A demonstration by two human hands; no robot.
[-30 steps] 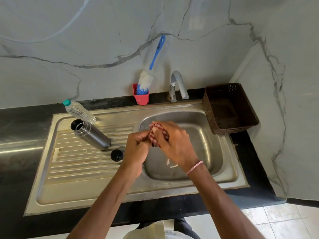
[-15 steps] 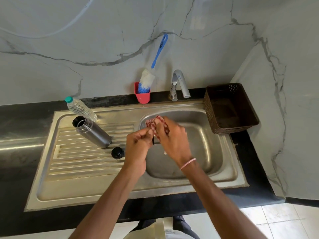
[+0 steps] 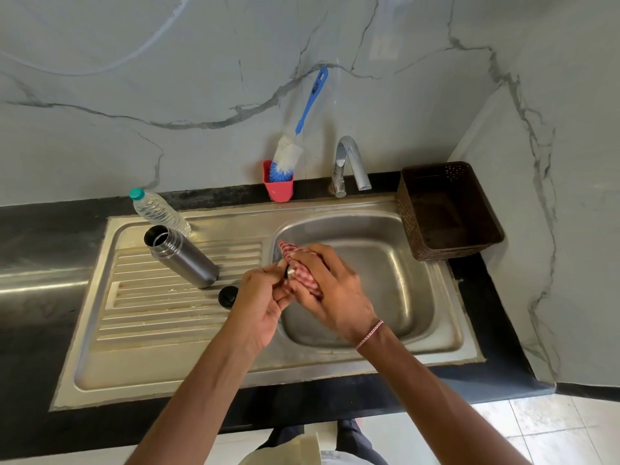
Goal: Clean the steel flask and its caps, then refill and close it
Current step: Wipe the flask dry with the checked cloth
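The open steel flask [image 3: 183,257] stands on the ribbed drainboard, left of the basin. A black inner cap [image 3: 228,296] lies on the drainboard just left of my left hand [image 3: 260,305]. That hand grips a small steel cap [image 3: 290,272], of which only a sliver shows. My right hand [image 3: 330,292] presses a red-checked cloth [image 3: 300,268] around the steel cap, over the basin's left edge. A clear water bottle [image 3: 157,213] with a green lid stands behind the flask.
The sink basin [image 3: 385,263] lies under my hands, with a tap [image 3: 349,166] behind it. A blue bottle brush [image 3: 295,142] leans in a red holder [image 3: 277,187]. A brown basket [image 3: 446,213] sits at the right, against the marble wall.
Both hands have shifted a little left and turned against each other; the cloth has rotated around the cap, and a sliver of the steel cap now shows.
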